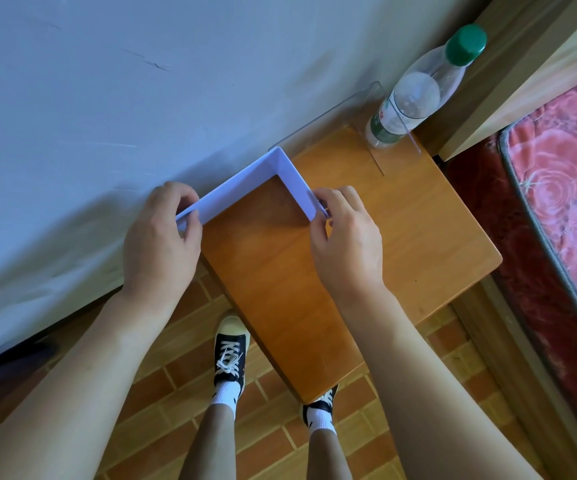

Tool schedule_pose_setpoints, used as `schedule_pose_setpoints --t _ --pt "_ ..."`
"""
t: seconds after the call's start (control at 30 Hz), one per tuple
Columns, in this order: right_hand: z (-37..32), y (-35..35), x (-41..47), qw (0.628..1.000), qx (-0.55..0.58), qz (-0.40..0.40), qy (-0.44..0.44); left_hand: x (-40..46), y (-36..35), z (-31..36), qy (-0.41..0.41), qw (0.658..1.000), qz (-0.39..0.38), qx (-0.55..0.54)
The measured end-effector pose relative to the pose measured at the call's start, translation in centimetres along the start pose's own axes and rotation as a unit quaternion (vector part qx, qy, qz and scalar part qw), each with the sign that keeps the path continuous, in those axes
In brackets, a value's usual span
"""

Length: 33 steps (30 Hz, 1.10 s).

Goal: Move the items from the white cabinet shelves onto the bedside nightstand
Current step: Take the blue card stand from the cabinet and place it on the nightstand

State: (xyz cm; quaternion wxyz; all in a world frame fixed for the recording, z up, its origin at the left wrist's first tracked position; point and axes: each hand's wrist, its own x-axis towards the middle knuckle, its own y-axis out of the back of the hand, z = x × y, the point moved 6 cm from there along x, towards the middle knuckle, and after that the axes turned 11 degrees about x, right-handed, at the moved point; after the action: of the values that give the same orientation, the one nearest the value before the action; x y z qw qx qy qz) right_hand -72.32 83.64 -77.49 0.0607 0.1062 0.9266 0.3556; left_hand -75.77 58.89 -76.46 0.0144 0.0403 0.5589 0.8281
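A person stands over a wooden nightstand (366, 244) set against a pale wall (107, 81), gripping a white L-shaped piece (282, 168) by its two ends. The left hand (162, 237) pinches the end lying along the wall, thumb and fingers curled around it; the right hand (346, 237) pinches the other end, which juts out over the tabletop. The piece's corner points toward the back of the nightstand; whether it rests on the wood or hovers just above cannot be told. Farther back on the nightstand, a clear plastic bottle (415, 98) with a green cap (465, 45) stands beside a transparent stand (342, 112) near the wall. A bed with a red floral cover (564, 174) sits to the right. Two black-and-white sneakers (230, 355) rest on the brick-patterned floor (162, 393) below.
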Motion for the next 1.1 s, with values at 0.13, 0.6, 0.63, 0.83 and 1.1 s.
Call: schedule_pose_setpoints --t 0.13,0.6,0.63,0.83,1.1 --pt "-0.1 0.0 -0.1 1.000 0.000 0.000 0.000 -0.2 -0.1 -0.2 0.003 1.000 -0.003 -0.008" --pt "0.0 0.3 0.0 1.000 0.000 -0.007 -0.009 1.5 -0.4 2.7 -0.032 0.999 -0.024 -0.021" --pt "0.0 0.4 0.0 1.000 0.001 -0.007 -0.008 1.9 -0.6 3.3 -0.042 0.998 -0.029 -0.022" --pt "-0.1 0.9 0.0 1.000 0.004 0.005 0.000 4.8 -2.4 6.7 -0.092 0.994 -0.064 -0.007" --pt "0.5 1.4 -0.6 0.999 0.029 0.014 0.005 5.6 -3.3 8.2 -0.107 0.991 -0.085 0.007"
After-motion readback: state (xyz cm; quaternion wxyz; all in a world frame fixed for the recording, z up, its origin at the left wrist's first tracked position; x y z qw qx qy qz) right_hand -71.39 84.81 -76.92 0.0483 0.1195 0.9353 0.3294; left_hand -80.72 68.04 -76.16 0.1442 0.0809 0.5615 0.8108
